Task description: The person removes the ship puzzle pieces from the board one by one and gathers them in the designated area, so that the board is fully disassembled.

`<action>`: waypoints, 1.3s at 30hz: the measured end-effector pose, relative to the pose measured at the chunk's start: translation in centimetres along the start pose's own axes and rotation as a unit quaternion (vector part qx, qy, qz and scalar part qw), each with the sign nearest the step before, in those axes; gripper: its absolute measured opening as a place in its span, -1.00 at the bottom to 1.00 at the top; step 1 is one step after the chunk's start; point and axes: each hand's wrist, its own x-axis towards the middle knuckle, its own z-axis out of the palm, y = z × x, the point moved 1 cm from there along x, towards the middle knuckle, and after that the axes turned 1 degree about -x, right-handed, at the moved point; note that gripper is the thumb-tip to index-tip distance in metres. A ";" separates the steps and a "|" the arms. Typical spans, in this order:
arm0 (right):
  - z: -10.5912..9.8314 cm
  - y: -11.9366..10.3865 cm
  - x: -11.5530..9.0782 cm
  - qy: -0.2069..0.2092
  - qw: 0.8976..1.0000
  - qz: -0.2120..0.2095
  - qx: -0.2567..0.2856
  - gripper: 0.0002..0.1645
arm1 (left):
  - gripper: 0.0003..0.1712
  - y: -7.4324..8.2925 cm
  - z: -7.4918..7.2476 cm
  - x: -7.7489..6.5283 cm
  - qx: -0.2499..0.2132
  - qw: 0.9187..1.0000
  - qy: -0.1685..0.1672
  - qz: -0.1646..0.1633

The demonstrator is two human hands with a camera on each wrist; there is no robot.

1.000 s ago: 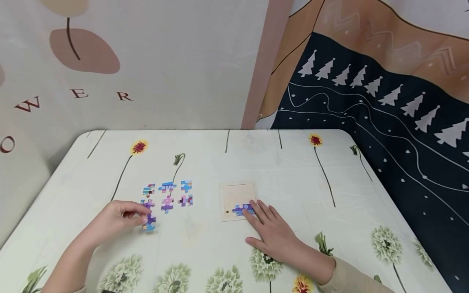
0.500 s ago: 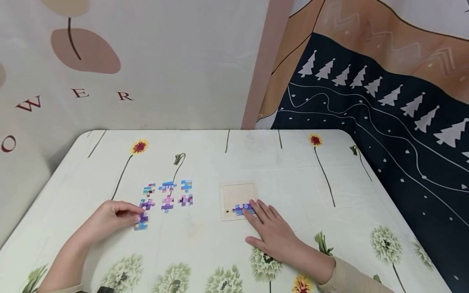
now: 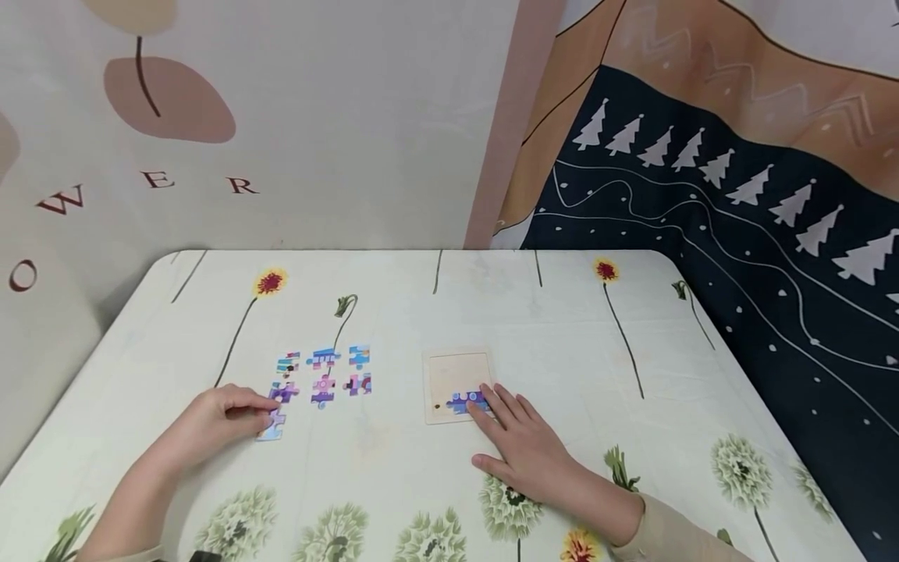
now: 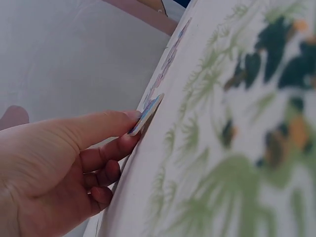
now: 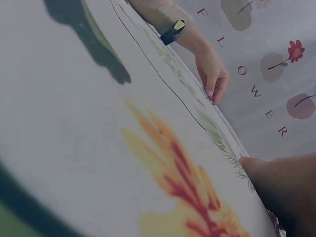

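My left hand (image 3: 218, 421) pinches a purple and light-blue jigsaw piece (image 3: 274, 428) between thumb and fingers, at the near left of the loose pieces. In the left wrist view this jigsaw piece (image 4: 147, 116) is tilted, its thin edge showing close over the table. A purple jigsaw piece (image 3: 284, 392) lies just beyond the fingertips. My right hand (image 3: 523, 449) lies with fingers spread, fingertips over the near right corner of a square wooden puzzle tray (image 3: 456, 371). Purple-blue pieces (image 3: 463, 402) sit in the tray's lower right, partly hidden under those fingers.
Several more loose pieces (image 3: 323, 386) lie in rough rows left of the tray. The table (image 3: 393, 312) wears a white cloth printed with flowers. Behind it hang a pale printed curtain (image 3: 351, 125) and a dark one with white trees (image 3: 702, 234).
My left hand has shifted a little to the left with the pinched jigsaw piece, which now shows paler. My right hand has stayed on the tray.
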 end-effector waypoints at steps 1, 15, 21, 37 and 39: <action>0.0 0.0 0.0 -0.001 1.000 0.000 -0.001 -0.17 | -0.78 0.0 0.0 -0.1 0.000 1.000 0.001 0.000; -0.1 0.1 0.0 -0.023 1.000 0.015 0.003 -0.16 | -0.85 -0.2 0.2 0.0 0.065 0.997 0.031 0.032; -0.1 0.1 0.0 -0.028 0.999 0.019 0.005 -0.16 | -0.85 -0.3 0.2 -0.1 0.049 0.998 0.032 0.030; -0.2 0.2 -0.2 -0.042 0.999 0.000 0.034 -0.33 | -0.85 0.1 0.2 0.1 0.052 0.998 0.032 0.006; -0.2 0.2 -0.2 -0.043 0.999 0.000 0.032 -0.33 | -0.85 0.2 0.2 0.1 0.053 0.998 0.028 -0.004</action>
